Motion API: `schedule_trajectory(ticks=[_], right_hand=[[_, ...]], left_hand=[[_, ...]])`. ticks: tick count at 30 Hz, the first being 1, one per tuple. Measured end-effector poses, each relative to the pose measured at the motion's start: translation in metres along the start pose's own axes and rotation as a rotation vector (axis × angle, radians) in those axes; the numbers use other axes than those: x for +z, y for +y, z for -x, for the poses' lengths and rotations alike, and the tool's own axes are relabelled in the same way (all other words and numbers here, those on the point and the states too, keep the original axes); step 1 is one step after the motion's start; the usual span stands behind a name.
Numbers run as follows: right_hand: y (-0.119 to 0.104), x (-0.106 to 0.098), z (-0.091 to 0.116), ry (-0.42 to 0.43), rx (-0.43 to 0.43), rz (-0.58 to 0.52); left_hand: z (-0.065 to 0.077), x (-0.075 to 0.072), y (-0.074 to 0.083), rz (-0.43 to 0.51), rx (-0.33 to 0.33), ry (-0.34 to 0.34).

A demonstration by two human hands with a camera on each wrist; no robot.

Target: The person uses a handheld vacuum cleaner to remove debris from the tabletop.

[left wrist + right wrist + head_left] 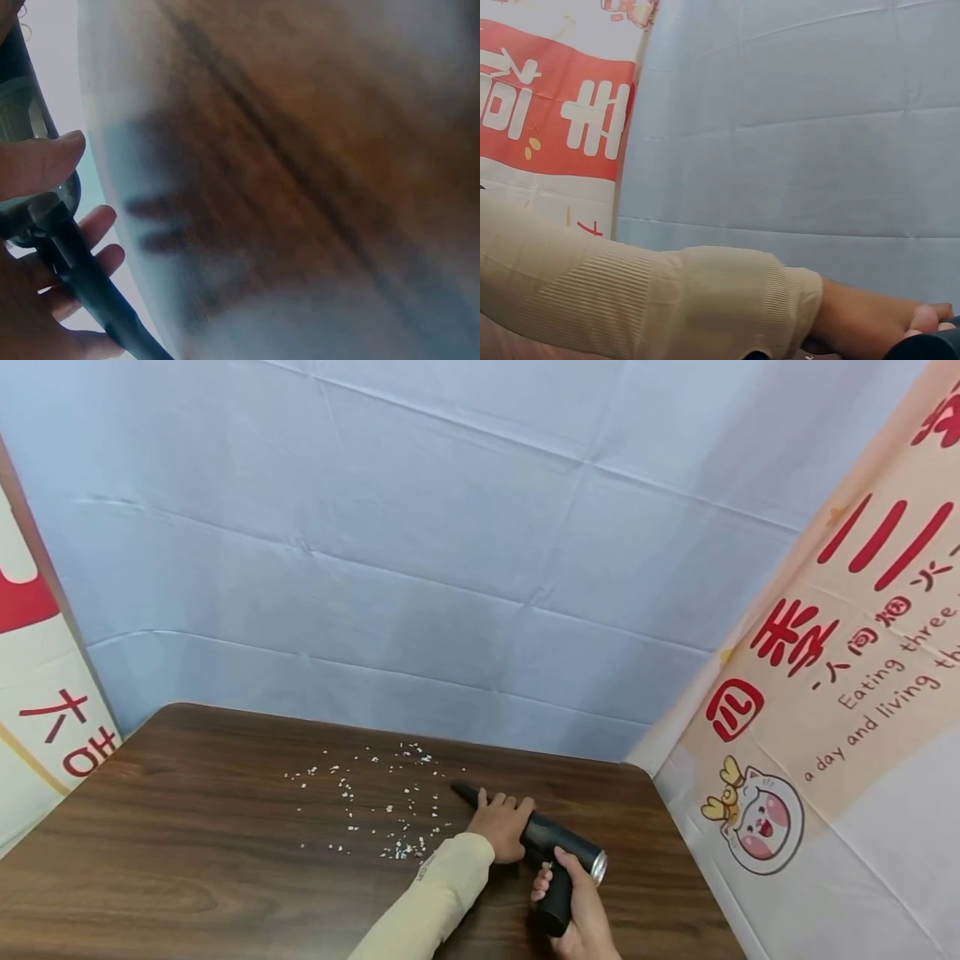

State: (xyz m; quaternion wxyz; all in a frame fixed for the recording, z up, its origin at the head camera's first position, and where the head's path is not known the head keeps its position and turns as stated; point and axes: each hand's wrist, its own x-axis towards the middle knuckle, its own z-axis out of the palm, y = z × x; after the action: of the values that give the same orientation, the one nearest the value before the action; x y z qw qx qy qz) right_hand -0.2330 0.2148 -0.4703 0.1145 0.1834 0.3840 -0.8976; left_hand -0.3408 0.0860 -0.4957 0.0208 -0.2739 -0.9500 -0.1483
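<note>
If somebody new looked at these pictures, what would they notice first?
Probably the tiny white scraps scattered across the middle of the dark-brown wood-grain table. Next, the black pistol-shaped tool to their right: the left hand holds its front part while the right hand grips its handle. Then the pink-cheeked cartoon face printed on the peach-and-white cloth at the head view's right.

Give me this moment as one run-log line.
left hand: grips black tool near nozzle | right hand: holds handle | white bits: scattered on table

White bits (407,850) lie scattered on the brown wood-grain table (187,827).
</note>
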Motion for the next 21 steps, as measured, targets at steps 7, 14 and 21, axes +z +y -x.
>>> schedule_trajectory(ticks=[7, 14, 21], right_hand=[[0.005, 0.006, -0.006, 0.008, -0.039, -0.028], [0.01, 0.009, -0.013, 0.043, -0.094, -0.037], [0.01, 0.008, -0.017, 0.04, -0.082, -0.036]], left_hand=[[-0.011, 0.001, -0.003, 0.02, -0.017, 0.004], [-0.022, 0.011, -0.009, 0.039, -0.017, 0.009], [-0.024, 0.007, -0.009, 0.045, -0.021, -0.002]])
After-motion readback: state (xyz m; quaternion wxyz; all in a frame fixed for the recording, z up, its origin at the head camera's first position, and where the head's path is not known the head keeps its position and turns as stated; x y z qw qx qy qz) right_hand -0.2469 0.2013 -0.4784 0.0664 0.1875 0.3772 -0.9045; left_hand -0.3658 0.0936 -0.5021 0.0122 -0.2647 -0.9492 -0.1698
